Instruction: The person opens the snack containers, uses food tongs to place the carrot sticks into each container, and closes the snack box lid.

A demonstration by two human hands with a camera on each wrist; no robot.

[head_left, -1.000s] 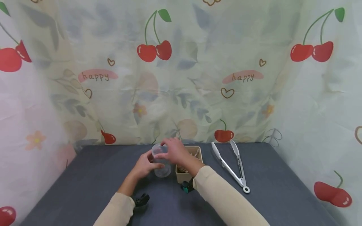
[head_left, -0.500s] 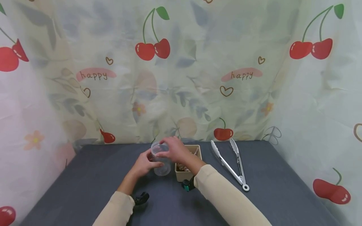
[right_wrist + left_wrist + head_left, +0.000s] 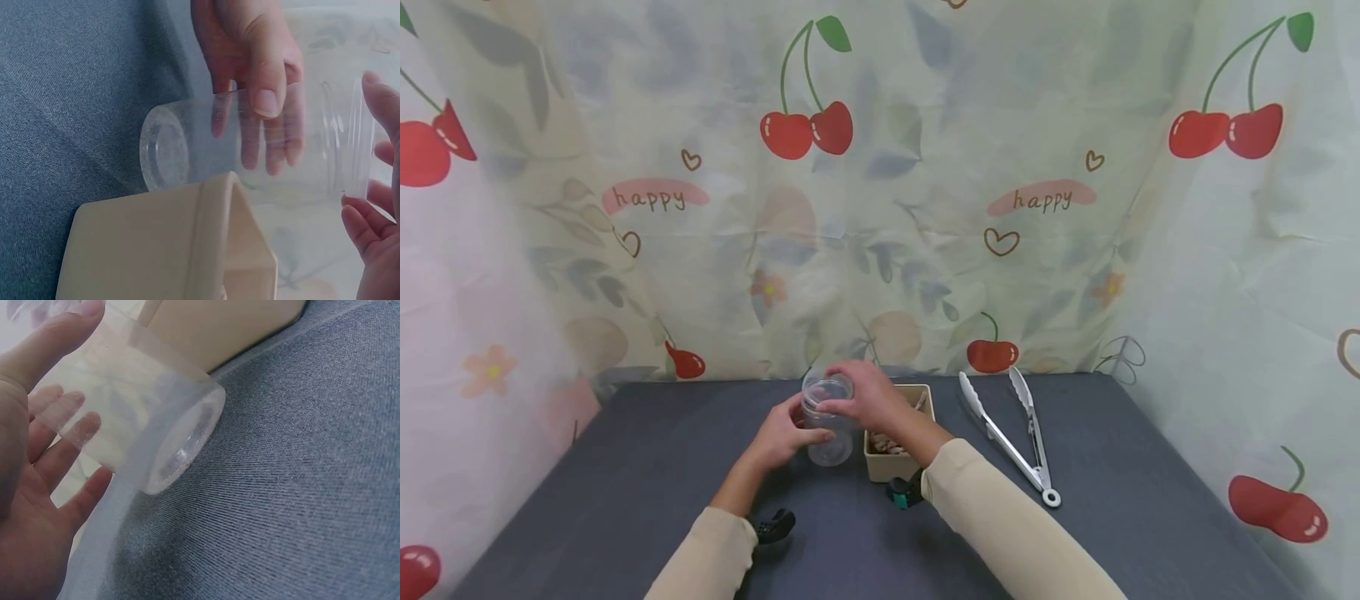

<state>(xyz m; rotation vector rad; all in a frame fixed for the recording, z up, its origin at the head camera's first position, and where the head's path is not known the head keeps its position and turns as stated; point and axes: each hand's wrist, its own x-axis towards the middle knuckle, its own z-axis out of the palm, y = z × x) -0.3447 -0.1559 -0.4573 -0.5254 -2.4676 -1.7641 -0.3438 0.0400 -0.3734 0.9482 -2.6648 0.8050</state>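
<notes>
A clear plastic jar (image 3: pixel 830 451) stands upright on the dark cloth, its threaded neck (image 3: pixel 334 140) visible in the right wrist view. My left hand (image 3: pixel 781 437) grips the jar's side, thumb on the near face and fingers seen through the wall in the left wrist view. A clear round lid (image 3: pixel 360 147) sits at the jar's mouth, its rim just above the threads. Fingertips and thumb of my right hand (image 3: pixel 867 397) pinch the lid's edge from above. Close on the jar's right is a beige box (image 3: pixel 889 471), partly hidden under my right forearm.
Small brownish pieces (image 3: pixel 886 445) lie inside the beige box. Metal tongs (image 3: pixel 1011 448) rest spread apart on the right side of the cloth-covered table (image 3: pixel 647 467). A patterned curtain (image 3: pixel 917 250) hangs behind and along both sides.
My right hand has turned and risen slightly with the lid, and the rings of the jar's mouth show more clearly. The left hand stays around the jar.
</notes>
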